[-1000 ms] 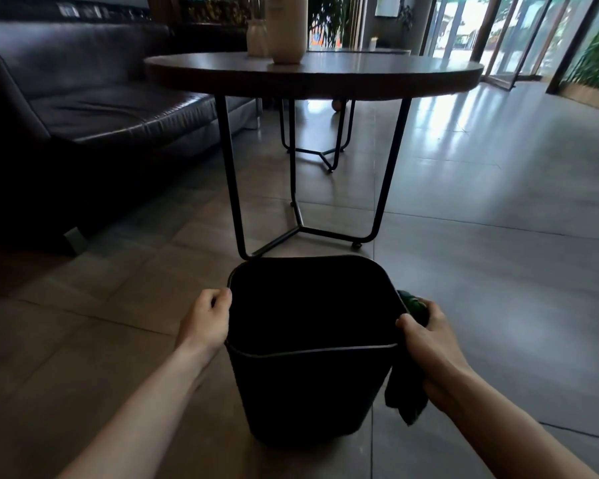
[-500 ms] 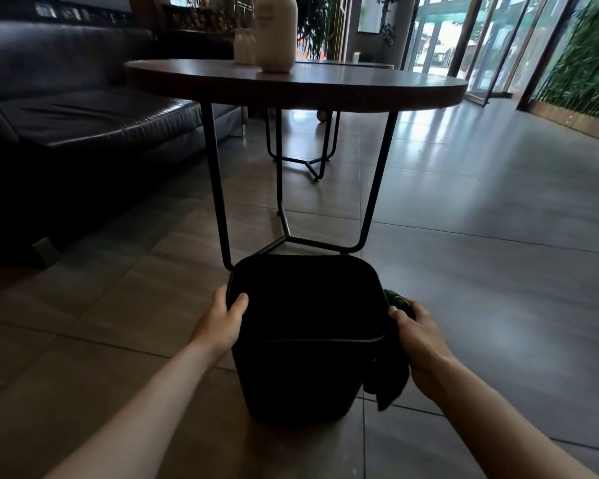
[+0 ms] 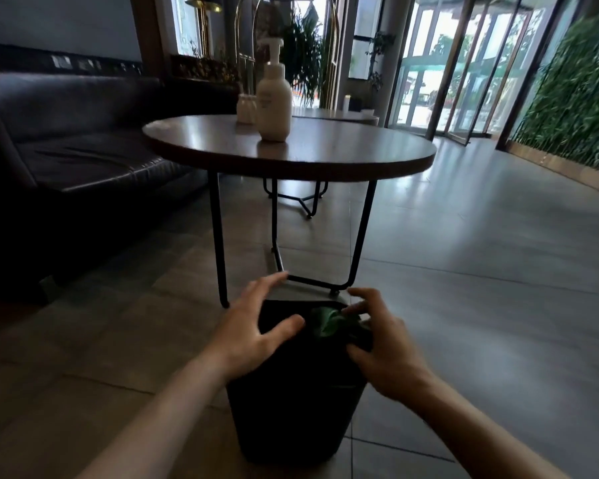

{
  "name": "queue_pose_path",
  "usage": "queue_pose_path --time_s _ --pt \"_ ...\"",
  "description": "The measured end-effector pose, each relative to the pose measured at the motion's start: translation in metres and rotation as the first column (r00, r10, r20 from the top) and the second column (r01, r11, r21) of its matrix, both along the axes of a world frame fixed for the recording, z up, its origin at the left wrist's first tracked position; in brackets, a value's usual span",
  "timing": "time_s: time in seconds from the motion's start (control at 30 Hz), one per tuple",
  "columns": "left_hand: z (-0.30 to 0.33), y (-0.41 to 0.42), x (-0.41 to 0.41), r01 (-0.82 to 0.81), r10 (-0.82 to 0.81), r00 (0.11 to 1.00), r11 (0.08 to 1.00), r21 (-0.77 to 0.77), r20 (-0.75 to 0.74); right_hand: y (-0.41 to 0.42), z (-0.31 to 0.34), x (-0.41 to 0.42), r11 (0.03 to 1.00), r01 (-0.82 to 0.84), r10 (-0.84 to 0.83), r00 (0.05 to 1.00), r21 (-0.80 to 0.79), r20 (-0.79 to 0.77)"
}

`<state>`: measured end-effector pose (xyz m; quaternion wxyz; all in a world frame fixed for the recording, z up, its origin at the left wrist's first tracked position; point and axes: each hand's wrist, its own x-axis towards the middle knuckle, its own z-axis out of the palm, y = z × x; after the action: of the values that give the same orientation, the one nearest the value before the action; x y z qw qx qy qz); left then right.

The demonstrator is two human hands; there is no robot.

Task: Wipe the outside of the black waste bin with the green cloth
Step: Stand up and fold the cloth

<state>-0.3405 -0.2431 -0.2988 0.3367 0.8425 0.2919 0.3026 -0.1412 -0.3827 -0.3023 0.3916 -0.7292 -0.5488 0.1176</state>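
The black waste bin (image 3: 293, 402) stands upright on the tiled floor (image 3: 481, 323), just in front of the round table (image 3: 291, 150) and near its thin metal legs (image 3: 218, 243). Both hands are above the top of the bin. The left hand (image 3: 253, 335) is spread, with the fingers apart; its thumb lies over the dark opening and the fingers reach toward the far rim. I cannot tell if it touches the rim. The right hand (image 3: 382, 347) pinches the green cloth (image 3: 329, 321), which is bunched at the right side of the opening, at the rim. On the table, near its far edge, stand a white pump bottle (image 3: 274, 105) and a smaller white bottle (image 3: 246, 108) beside it. A dark sofa (image 3: 66, 143) is at the left.
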Motion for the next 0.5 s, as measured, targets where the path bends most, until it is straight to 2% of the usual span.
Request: queue_pose_path --time_s 0.1,0.17,0.23,0.4,0.5 --pt "0.038 -0.019 0.01 0.226 -0.206 0.961 0.97 0.091 -0.186 0.003 0.018 -0.019 0.991 -0.13 0.129 0.991 0.035 0.04" --pt "0.048 -0.027 0.012 0.308 -0.286 0.918 0.951 0.038 -0.275 0.002 0.025 -0.029 0.976 -0.208 0.207 0.978 0.057 0.02" --pt "0.049 -0.033 0.008 0.323 -0.315 0.901 0.946 -0.024 -0.299 -0.001 0.03 -0.034 0.972 -0.231 0.229 0.973 0.048 0.029" --pt "0.039 -0.047 -0.008 0.289 -0.278 0.902 0.957 -0.015 -0.33 -0.011 0.038 -0.035 0.971 -0.24 0.238 0.969 0.023 0.064" --pt "0.032 -0.054 -0.01 0.227 -0.202 0.921 0.973 0.036 -0.334 -0.015 0.038 -0.034 0.964 -0.267 0.267 0.957 -0.013 0.111"
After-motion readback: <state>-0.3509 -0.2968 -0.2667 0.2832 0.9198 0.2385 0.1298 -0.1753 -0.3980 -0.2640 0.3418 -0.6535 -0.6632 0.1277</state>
